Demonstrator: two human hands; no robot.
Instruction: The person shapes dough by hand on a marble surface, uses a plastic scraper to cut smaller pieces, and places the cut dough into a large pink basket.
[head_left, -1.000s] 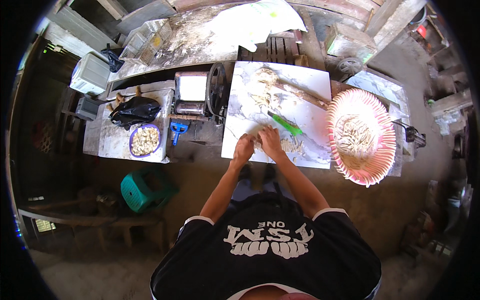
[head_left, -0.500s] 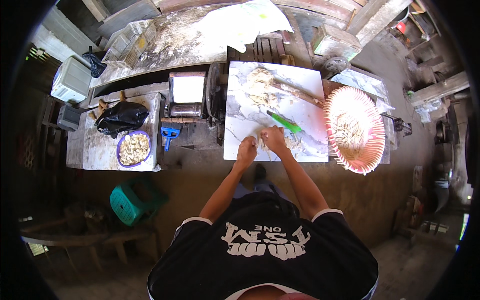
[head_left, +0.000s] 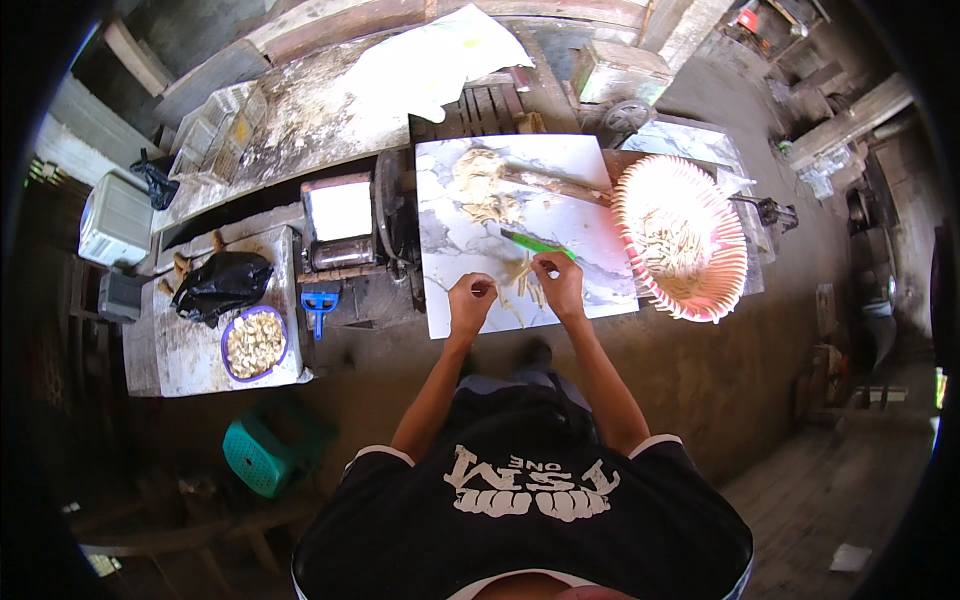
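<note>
Near edge of marbled board [head_left: 450, 235]: left hand [head_left: 470, 303] and right hand [head_left: 560, 283] side by side, each with fingers pinched together on a pale strip [head_left: 520, 280] from a small loose pile; what exactly each grips is too small to make out. One green-handled knife [head_left: 535, 243] lies just beyond the right hand. Bare board to the left of the hands. Farther, one lump of dough [head_left: 480, 185] and one wooden stick [head_left: 555, 185]. Right, one pink basket [head_left: 725, 290] overhangs the board edge, strips inside. Left, one purple bowl [head_left: 232, 325], one black bag [head_left: 220, 285]. Table beneath mostly hidden.
</note>
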